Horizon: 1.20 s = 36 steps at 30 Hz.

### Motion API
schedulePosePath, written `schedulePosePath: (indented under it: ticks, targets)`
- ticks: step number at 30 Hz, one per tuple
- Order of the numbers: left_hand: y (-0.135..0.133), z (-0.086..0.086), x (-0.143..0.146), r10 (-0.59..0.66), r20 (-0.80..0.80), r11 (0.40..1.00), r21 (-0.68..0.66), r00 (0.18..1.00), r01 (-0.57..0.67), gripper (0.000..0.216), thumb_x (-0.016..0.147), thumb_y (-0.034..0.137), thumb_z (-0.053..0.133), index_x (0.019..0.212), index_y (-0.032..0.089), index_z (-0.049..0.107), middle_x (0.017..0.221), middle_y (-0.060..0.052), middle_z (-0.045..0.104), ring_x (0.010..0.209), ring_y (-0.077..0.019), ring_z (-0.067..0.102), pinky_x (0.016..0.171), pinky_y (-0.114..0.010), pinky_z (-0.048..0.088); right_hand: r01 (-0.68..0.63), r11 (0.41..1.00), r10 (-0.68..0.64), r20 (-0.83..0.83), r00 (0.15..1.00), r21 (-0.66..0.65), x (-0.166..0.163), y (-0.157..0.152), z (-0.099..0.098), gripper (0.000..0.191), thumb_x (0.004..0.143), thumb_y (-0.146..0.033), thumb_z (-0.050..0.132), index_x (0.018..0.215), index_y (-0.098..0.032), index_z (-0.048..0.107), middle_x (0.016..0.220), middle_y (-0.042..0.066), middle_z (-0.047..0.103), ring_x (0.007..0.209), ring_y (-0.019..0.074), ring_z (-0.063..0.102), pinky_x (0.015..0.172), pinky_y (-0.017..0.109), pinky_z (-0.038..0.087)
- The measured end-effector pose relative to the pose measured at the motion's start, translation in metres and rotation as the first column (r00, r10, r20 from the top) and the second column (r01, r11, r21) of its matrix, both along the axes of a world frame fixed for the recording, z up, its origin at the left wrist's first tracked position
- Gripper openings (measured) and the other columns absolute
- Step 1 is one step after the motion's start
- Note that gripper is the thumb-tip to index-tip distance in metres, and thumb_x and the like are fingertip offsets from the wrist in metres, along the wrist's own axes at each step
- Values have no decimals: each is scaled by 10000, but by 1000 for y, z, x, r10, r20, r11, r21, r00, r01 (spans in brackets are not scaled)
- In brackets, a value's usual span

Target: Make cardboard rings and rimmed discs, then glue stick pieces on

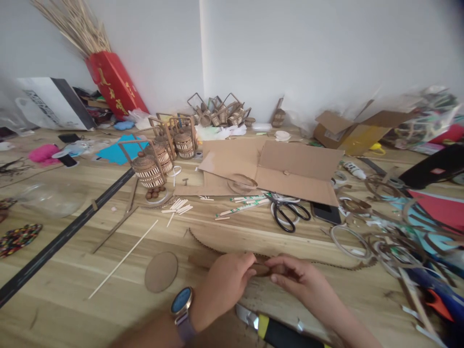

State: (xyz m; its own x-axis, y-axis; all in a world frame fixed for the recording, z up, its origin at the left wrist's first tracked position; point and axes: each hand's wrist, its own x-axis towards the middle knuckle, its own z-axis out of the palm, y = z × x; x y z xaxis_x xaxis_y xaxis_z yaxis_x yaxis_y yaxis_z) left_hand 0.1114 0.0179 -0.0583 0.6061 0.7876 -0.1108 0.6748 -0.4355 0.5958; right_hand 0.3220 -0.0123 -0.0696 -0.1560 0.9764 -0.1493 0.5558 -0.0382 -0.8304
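Observation:
My left hand [224, 278], with a watch on the wrist, pinches a brown strip [261, 270] that looks like cardboard or thin veneer. The fingers of my right hand [302, 280] close on the same strip from the other side, and it curves between both hands. Part of the strip is hidden behind my fingers. A dark braided cord [206, 247] runs along the table just beyond the hands. To the left lies a round cardboard disc [161, 271]. Below my hands is a utility knife [275, 331] with a black and yellow handle.
Black-handled scissors [288, 215] lie beside a phone [325, 212]. Flattened cardboard [300, 162] stretches behind them. Small handled baskets [148, 171] stand at the back left. Short white sticks [178, 207] and a long thin stick [123, 258] lie left. Tape rolls and strips [350, 241] clutter the right.

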Motion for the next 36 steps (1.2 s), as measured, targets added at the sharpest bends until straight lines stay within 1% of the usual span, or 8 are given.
schedulePosePath:
  ticks: [8, 12, 15, 20, 23, 28, 31, 36]
  targets:
    - [-2, -5, -4, -8, 32, 999, 36, 999, 7, 108, 948, 171, 477, 966, 183, 582, 924, -49, 685, 887, -218, 643, 776, -303, 475, -313, 915, 203, 379, 903, 256, -19, 5, 20, 216, 939, -257, 450, 868, -205, 648, 814, 50, 643, 760, 179, 645, 655, 250, 478]
    - [-2, -3, -5, -9, 20, 998, 56, 1000, 8, 91, 945, 167, 491, 962, 183, 579, 959, -48, 672, 917, -211, 625, 820, -314, 491, -445, 826, 144, 632, 761, 347, -21, 6, 15, 244, 969, -254, 429, 803, -203, 600, 762, 37, 621, 664, 175, 633, 575, 256, 441]
    - [-3, 6, -18, -3, -21, 984, 181, 1000, 7, 126, 908, 147, 563, 1023, 188, 589, 1079, -51, 647, 1077, -233, 553, 940, -356, 466, -507, 771, 110, 704, 701, 385, -23, 7, 12, 271, 983, -241, 405, 787, -202, 588, 735, 30, 617, 640, 169, 632, 562, 257, 437]
    - [2, 18, -63, 218, -225, 927, 352, 950, -130, 336, 805, 131, 689, 1122, 202, 603, 1240, -85, 571, 1178, -311, 472, 987, -467, 434, -534, 736, 112, 703, 702, 416, -23, 11, 13, 254, 982, -226, 416, 794, -202, 585, 734, 23, 620, 640, 163, 645, 553, 252, 451]
    - [11, 12, -87, 249, -265, 951, 247, 932, -184, 197, 838, 162, 641, 1029, 206, 644, 1114, -74, 613, 1073, -282, 538, 895, -404, 469, -542, 714, 100, 701, 706, 443, -21, 12, 12, 260, 982, -228, 413, 788, -198, 584, 723, 25, 617, 625, 170, 649, 545, 262, 459]
    - [21, 7, -100, 306, -30, 950, -54, 952, -307, 111, 865, 229, 554, 905, 208, 655, 868, -8, 664, 820, -182, 592, 741, -271, 439, -549, 714, 105, 709, 698, 435, -20, 12, 10, 188, 943, -195, 484, 784, -193, 584, 730, 29, 619, 634, 182, 655, 548, 270, 472]
    - [19, 20, -92, 374, 98, 913, -212, 922, -348, 155, 805, 320, 612, 890, 203, 669, 723, 29, 602, 682, -152, 543, 619, -230, 394, -540, 732, 115, 707, 698, 415, -21, 11, 12, 121, 907, -160, 543, 802, -193, 592, 739, 23, 623, 647, 183, 660, 557, 268, 472]
    - [11, 41, -59, 356, 257, 883, -406, 898, -234, 183, 763, 289, 667, 909, 184, 696, 637, 57, 550, 607, -115, 495, 582, -201, 371, -544, 736, 103, 727, 679, 404, -25, 11, 15, 113, 883, -158, 593, 776, -196, 593, 726, 12, 621, 628, 176, 651, 550, 263, 453]
